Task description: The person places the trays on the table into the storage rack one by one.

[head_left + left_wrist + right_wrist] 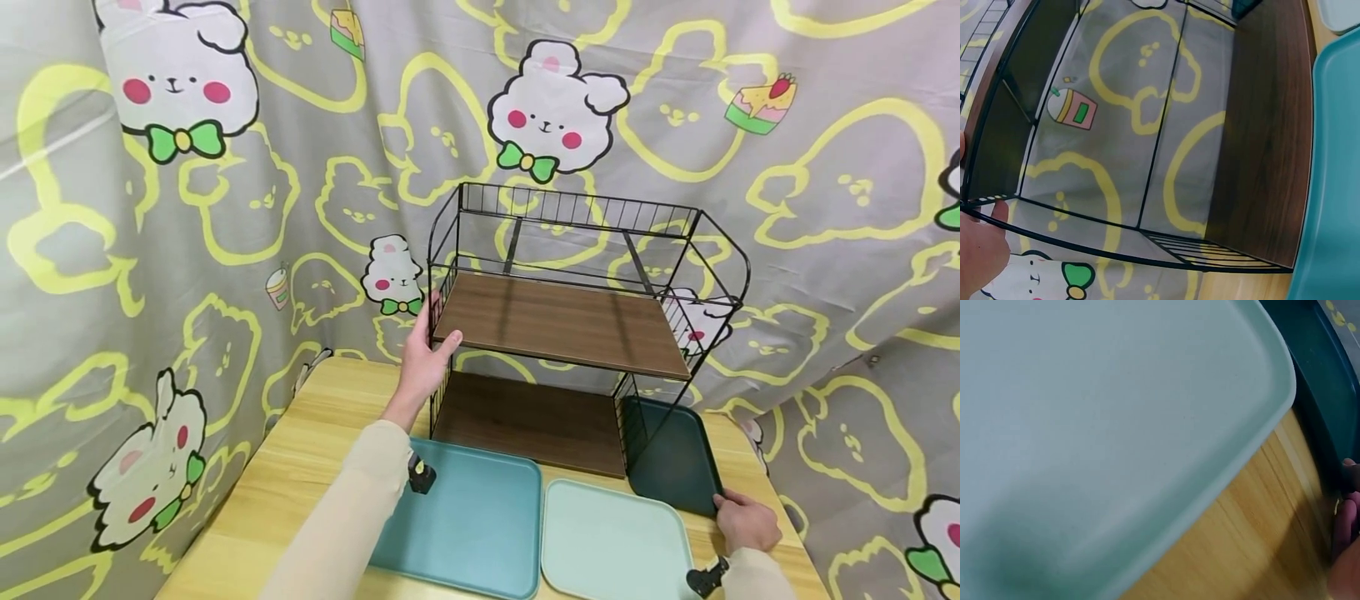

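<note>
A black wire rack with two brown wooden shelves stands at the back of the wooden table. My left hand grips the rack's front left post at the upper shelf, thumb on the shelf's edge; the left wrist view shows that hand against the wire frame. A dark green tray lies by the rack's right end. My right hand holds its near right corner, and its fingertips show at the dark green tray's rim.
A teal tray and a mint tray lie side by side in front of the rack, near the table's front edge. A patterned grey curtain surrounds the table. Bare wood separates the mint tray from the dark one.
</note>
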The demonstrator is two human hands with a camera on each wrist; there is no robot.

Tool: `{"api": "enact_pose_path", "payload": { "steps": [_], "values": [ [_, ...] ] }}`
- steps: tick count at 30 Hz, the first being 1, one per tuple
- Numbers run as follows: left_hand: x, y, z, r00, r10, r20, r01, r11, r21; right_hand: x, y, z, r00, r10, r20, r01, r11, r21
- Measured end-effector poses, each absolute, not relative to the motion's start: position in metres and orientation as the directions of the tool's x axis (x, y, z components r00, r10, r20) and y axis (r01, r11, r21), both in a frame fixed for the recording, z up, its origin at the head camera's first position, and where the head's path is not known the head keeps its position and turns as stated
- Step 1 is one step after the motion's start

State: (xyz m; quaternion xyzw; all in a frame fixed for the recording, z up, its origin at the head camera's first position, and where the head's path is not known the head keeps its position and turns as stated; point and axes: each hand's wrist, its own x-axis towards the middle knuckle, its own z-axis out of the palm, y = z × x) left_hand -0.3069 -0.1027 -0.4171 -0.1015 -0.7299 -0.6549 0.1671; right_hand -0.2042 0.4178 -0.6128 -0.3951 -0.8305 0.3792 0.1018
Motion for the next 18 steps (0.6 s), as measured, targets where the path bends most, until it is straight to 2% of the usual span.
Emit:
{"api": "enact_pose_path", "payload": {
  "steps": [8,18],
  "values": [
    [-0.3083,-0.1006,-0.4173,-0.925,-0.067,0.375,0.365,0.123,0.923,-0.2012,0.4199,-0.6162,-0.589,0.789,-0.176,0.52,0.203,-0.829],
    [-0.3074,-0.103,-0.4164,-0.922,-0.06,0.383,0.375,0.113,0.92,-0.203,0.4161,-0.6147,-0.582,0.802,-0.132,0.467,0.197,-0.862]
  ]
}}
